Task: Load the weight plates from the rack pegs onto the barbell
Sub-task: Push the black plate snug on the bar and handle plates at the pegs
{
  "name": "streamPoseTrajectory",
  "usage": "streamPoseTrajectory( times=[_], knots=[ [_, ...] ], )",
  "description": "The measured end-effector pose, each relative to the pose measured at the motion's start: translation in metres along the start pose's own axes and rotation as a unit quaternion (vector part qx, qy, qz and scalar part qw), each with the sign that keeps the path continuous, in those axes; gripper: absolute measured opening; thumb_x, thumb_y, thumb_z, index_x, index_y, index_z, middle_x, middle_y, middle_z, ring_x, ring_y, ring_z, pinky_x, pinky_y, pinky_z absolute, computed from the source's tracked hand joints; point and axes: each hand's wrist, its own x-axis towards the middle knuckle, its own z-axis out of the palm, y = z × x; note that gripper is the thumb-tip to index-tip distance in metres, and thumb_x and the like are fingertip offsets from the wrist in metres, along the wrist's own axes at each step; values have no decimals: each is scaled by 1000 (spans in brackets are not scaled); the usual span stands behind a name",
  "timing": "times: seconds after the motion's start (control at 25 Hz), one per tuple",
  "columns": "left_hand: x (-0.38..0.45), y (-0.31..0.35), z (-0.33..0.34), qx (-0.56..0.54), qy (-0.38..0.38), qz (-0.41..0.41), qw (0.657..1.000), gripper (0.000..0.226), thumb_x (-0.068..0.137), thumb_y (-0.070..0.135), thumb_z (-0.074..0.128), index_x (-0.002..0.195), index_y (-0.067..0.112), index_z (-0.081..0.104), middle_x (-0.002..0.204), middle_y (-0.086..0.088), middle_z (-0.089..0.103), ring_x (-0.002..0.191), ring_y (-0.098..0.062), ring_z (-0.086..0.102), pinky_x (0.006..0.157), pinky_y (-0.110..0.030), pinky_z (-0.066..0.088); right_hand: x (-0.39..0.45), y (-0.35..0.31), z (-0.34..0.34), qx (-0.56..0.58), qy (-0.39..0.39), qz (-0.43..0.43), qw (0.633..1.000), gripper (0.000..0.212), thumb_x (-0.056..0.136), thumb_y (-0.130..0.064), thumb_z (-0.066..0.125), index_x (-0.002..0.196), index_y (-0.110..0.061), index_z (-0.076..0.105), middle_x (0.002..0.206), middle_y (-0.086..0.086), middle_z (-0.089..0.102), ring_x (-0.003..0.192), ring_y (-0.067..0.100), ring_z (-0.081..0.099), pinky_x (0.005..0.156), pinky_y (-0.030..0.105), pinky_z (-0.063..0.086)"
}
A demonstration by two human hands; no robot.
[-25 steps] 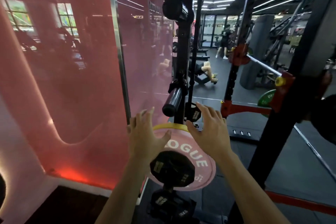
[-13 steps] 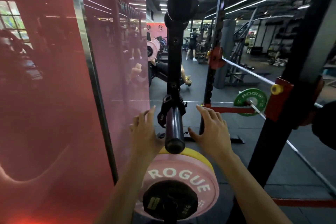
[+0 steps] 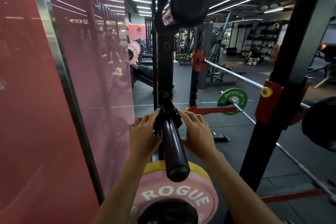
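A long black rack peg (image 3: 174, 151) juts toward me from the black upright (image 3: 164, 60). At its base sits a small black plate (image 3: 166, 120). My left hand (image 3: 144, 134) grips the plate's left edge and my right hand (image 3: 196, 132) grips its right edge. On the peg below hang a pink ROGUE plate (image 3: 181, 194), a yellow plate (image 3: 154, 167) behind it and a small black plate (image 3: 167, 212) in front. The silver barbell (image 3: 236, 76) rests in red hooks (image 3: 269, 100) to the right, with a black plate (image 3: 320, 123) on its near end.
A red glass wall (image 3: 54, 96) stands close on the left. Black plates (image 3: 189, 3) fill an upper peg overhead. A green ROGUE plate (image 3: 232, 100) sits on a second bar low behind the rack. A black rack post (image 3: 283, 78) rises on the right; people train further back.
Both hands have risen from above the pink plate to the small black plate at the peg's base and closed on its edges. My view has moved nearer and tilted up.
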Motion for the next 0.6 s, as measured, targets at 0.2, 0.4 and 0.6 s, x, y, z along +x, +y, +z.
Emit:
streamPoseTrajectory(
  times=[0.2,0.4,0.6],
  knots=[
    [-10,2,-1,-8,26,12,1000,63,73,36,62,134,24,55,112,1,68,99,-31,57,79,-38,35,-7,-2,-3,41,7,-28,999,81,76,-45,74,143,-30,32,139,-6,48,121,19,42,94,43,45],
    [-45,12,-21,-40,33,14,999,68,70,42,60,136,23,53,115,1,67,105,-31,55,84,-42,40,-36,-3,-13,69,24,-60,996,83,74,-39,77,143,-29,32,137,-8,50,120,19,45,94,42,47],
    [-90,40,-48,-46,37,-22,998,84,59,31,91,135,24,54,117,2,69,109,-27,53,88,-43,43,-75,-6,-36,91,19,-95,991,83,74,-34,79,145,-25,36,136,-4,53,119,21,47,98,39,46]
  ],
)
